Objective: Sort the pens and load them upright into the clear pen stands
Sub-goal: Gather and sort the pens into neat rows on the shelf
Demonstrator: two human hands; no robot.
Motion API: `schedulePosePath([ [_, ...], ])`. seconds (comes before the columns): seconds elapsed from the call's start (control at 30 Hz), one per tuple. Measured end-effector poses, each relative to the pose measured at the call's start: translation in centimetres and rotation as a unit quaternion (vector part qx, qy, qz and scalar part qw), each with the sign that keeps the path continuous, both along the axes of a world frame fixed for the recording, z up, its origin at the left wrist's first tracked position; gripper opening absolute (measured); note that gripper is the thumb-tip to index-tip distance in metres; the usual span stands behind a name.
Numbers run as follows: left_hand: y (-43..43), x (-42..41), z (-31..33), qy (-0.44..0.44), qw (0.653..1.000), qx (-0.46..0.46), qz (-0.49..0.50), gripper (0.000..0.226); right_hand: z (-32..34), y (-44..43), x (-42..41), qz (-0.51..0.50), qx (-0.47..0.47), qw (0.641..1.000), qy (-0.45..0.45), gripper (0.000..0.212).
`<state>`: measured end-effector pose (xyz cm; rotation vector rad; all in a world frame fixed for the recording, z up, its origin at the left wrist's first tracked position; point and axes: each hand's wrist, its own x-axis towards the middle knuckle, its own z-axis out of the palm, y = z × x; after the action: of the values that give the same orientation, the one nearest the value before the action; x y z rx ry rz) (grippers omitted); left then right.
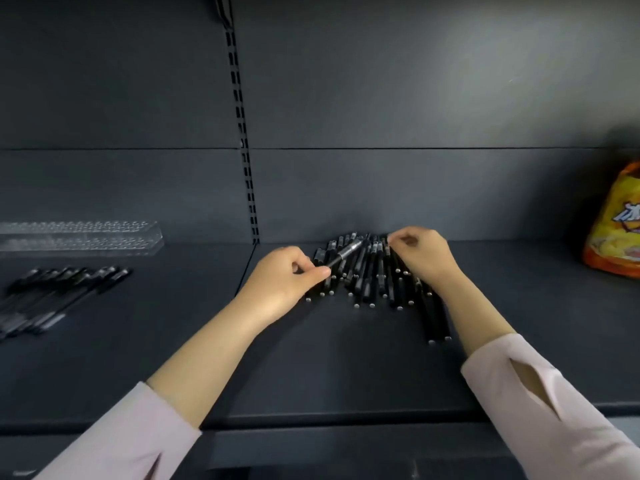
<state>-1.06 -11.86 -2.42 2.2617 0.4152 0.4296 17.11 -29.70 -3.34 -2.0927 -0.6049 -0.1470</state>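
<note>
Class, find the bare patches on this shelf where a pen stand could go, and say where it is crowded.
Bare shelf lies between the left pen row and the left hand, between the right hand and the orange snack bag, and before the pen pile. Crowded: the pile itself.

One head-worn wide-angle camera, set above and before the dark shelf (173, 358), faces forward and down. The back panel (381, 98) fills 12 o'clock. The left sleeve (114, 441) enters at 7 o'clock, the right sleeve (554, 410) at 5 o'clock. Range: near. The pen pile (367, 271) lies near centre.
</note>
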Motion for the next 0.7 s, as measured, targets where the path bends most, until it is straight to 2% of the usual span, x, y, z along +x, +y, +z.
schedulePosePath([
  [0.23,-1.1,7.1,-0.7,0.045,0.994,-0.001,0.099,0.051,-1.1,-0.3,1.3,-0.018,-0.009,1.000,-0.005,0.012],
  [0.33,-1.6,8.9,-1.7,0.110,0.986,-0.001,0.129,0.042,-1.1,0.0,1.3,-0.009,-0.014,1.000,-0.015,0.014],
  [0.4,-1.9,9.5,-2.1,0.143,0.977,0.029,0.154,0.080,-1.1,0.2,1.2,-0.001,-0.011,1.000,-0.016,0.014],
  [0.5,-2.7,10.5,-1.8,0.163,0.970,0.066,0.170,0.105,-1.1,0.3,1.2,0.001,0.000,1.000,-0.010,0.013],
  [0.7,-2.7,12.3,-1.1,0.237,0.956,0.053,0.166,0.107,-1.1,0.0,1.3,-0.013,0.003,1.000,-0.003,0.015],
])
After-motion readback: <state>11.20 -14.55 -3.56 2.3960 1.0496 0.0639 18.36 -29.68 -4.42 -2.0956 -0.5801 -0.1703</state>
